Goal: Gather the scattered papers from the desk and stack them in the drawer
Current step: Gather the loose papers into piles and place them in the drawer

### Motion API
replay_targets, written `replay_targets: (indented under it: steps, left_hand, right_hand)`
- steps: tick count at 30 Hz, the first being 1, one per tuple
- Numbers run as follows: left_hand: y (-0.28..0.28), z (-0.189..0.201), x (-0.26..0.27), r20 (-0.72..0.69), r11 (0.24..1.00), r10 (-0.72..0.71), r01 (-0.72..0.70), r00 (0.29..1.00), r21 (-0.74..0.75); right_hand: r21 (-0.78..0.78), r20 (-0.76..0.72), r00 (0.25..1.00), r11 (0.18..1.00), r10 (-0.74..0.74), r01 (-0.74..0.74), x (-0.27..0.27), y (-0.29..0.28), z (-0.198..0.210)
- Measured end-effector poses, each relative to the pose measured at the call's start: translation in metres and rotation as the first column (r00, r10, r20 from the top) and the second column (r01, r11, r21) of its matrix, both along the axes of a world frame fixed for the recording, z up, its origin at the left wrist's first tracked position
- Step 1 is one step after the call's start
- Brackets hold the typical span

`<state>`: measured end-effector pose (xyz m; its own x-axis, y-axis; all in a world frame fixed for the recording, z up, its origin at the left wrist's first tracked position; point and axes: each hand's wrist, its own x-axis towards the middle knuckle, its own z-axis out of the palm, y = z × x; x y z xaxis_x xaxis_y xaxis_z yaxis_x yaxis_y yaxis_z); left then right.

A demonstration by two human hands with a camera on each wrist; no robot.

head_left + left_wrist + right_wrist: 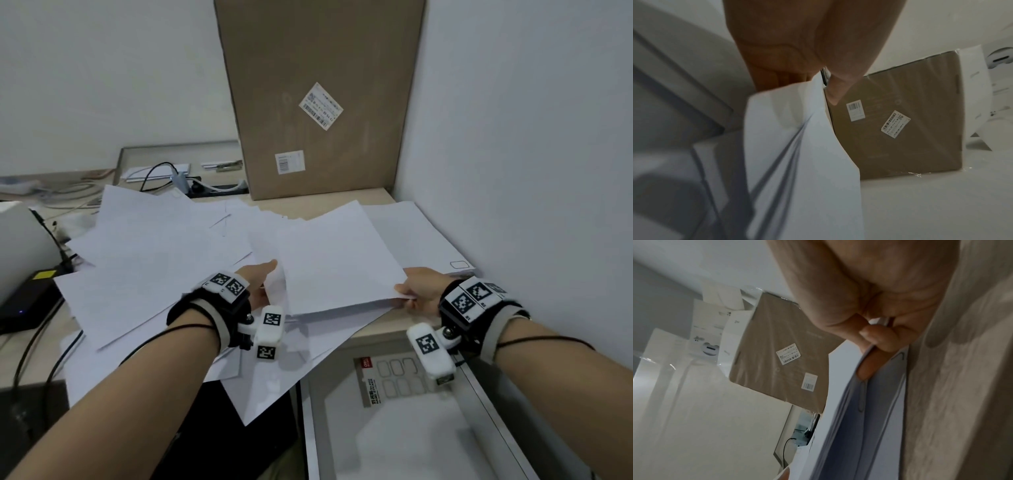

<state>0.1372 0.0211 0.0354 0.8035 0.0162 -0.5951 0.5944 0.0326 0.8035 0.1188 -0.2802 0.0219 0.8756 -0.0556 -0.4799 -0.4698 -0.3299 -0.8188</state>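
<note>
A stack of white papers (pixel 335 260) is held just above the desk (pixel 342 200), over other loose sheets. My left hand (pixel 265 284) grips its left edge, thumb along the top and fingers hidden beneath. My right hand (pixel 407 293) pinches the near right corner, thumb on top. In the left wrist view, the left hand (pixel 818 78) meets fanned sheet edges (pixel 803 162). In the right wrist view, the right hand (pixel 869 340) curls round several sheets (pixel 865 418). Scattered papers (pixel 154 257) cover the desk's left half. The open drawer (pixel 306 431) lies below my right hand.
A tall cardboard box (pixel 318 99) leans on the back wall. A sticker sheet pack (pixel 390 377) lies in the drawer. A flat paper pile (pixel 418 236) sits by the right wall. A black device (pixel 27 301) and cables occupy the left edge.
</note>
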Motion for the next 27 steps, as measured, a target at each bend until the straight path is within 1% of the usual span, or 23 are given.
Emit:
replay_targets:
  steps: [2, 3, 5, 6, 7, 8, 9, 10, 11, 13, 15, 16, 17, 19, 20, 22, 23, 25, 27]
  left_hand:
    - [-0.002, -0.002, -0.001, 0.011, 0.997, -0.067, 0.068, 0.998, -0.034]
    - [-0.003, -0.003, -0.001, 0.008, 0.994, -0.099, 0.100, 0.995, -0.049]
    - [-0.003, -0.001, -0.004, 0.014, 0.976, -0.207, 0.207, 0.978, -0.071]
    - [-0.004, 0.000, -0.006, 0.005, 0.972, -0.228, 0.228, 0.974, -0.063]
    - [-0.008, 0.000, -0.008, 0.014, 0.974, -0.226, 0.226, 0.974, -0.021]
    - [-0.009, -0.001, -0.007, 0.044, 0.979, -0.200, 0.198, 0.979, 0.053]
    - [-0.009, -0.003, -0.005, 0.098, 0.980, -0.162, 0.149, 0.982, 0.128]
    - [-0.007, -0.005, -0.002, 0.155, 0.973, -0.151, 0.119, 0.976, 0.197]
    - [-0.002, -0.010, 0.004, 0.198, 0.966, -0.155, 0.106, 0.968, 0.236]
    - [0.006, -0.010, 0.010, 0.270, 0.960, -0.149, 0.074, 0.951, 0.270]
    - [0.010, 0.003, 0.004, 0.374, 0.968, -0.076, -0.021, 0.924, 0.249]
    - [0.011, 0.012, -0.001, 0.420, 0.975, -0.060, -0.037, 0.905, 0.219]
    - [0.012, 0.019, -0.005, 0.459, 0.985, -0.061, -0.022, 0.886, 0.173]
    - [0.018, 0.032, -0.011, 0.526, 0.995, -0.083, 0.038, 0.846, 0.097]
    - [0.019, 0.038, -0.013, 0.547, 0.994, -0.097, 0.057, 0.832, 0.089]
    - [0.022, 0.043, -0.011, 0.568, 0.991, -0.125, 0.073, 0.813, 0.112]
    - [0.021, 0.044, -0.011, 0.579, 0.989, -0.136, 0.076, 0.804, 0.127]
    - [0.017, 0.046, -0.011, 0.605, 0.990, -0.125, 0.060, 0.787, 0.126]
    - [0.013, 0.049, -0.009, 0.638, 0.995, -0.065, 0.004, 0.767, 0.096]
  right_hand:
    - [-0.048, -0.030, 0.999, 0.998, 0.044, -0.046, -0.001, 0.004, 0.009]
    - [-0.056, -0.034, 0.998, 0.997, 0.055, -0.057, -0.002, 0.006, 0.013]
    - [-0.068, -0.027, 0.994, 0.991, 0.109, -0.111, 0.000, 0.010, 0.016]
    - [-0.073, -0.026, 0.989, 0.986, 0.146, -0.148, 0.002, 0.013, 0.015]
    - [-0.089, -0.021, 0.985, 0.981, 0.171, -0.172, 0.001, 0.017, 0.014]
    - [-0.109, 0.007, 0.983, 0.977, 0.185, -0.183, 0.003, 0.020, 0.011]
    - [-0.119, 0.029, 0.982, 0.976, 0.184, -0.180, 0.003, 0.023, 0.009]
    - [-0.111, 0.037, 0.983, 0.978, 0.180, -0.175, 0.004, 0.025, 0.007]
    - [-0.119, 0.048, 0.982, 0.977, 0.183, -0.176, 0.004, 0.026, 0.006]
    - [-0.170, 0.082, 0.974, 0.966, 0.211, -0.195, 0.002, 0.028, 0.010]
    - [-0.206, 0.137, 0.961, 0.956, 0.238, -0.208, 0.001, 0.027, 0.014]
    - [-0.185, 0.169, 0.958, 0.962, 0.233, -0.202, 0.002, 0.026, 0.017]
    - [-0.114, 0.202, 0.958, 0.976, 0.203, -0.183, 0.003, 0.025, 0.020]
    - [0.103, 0.251, 0.963, 0.986, 0.099, -0.128, 0.006, 0.025, 0.028]
    - [0.186, 0.264, 0.962, 0.975, 0.066, -0.118, 0.009, 0.026, 0.033]
    - [0.299, 0.294, 0.955, 0.944, 0.049, -0.140, 0.012, 0.033, 0.043]
    - [0.340, 0.322, 0.946, 0.927, 0.045, -0.160, 0.013, 0.038, 0.048]
    - [0.399, 0.402, 0.915, 0.901, -0.008, -0.167, 0.012, 0.049, 0.059]
    - [0.436, 0.480, 0.872, 0.889, -0.099, -0.138, 0.013, 0.058, 0.067]
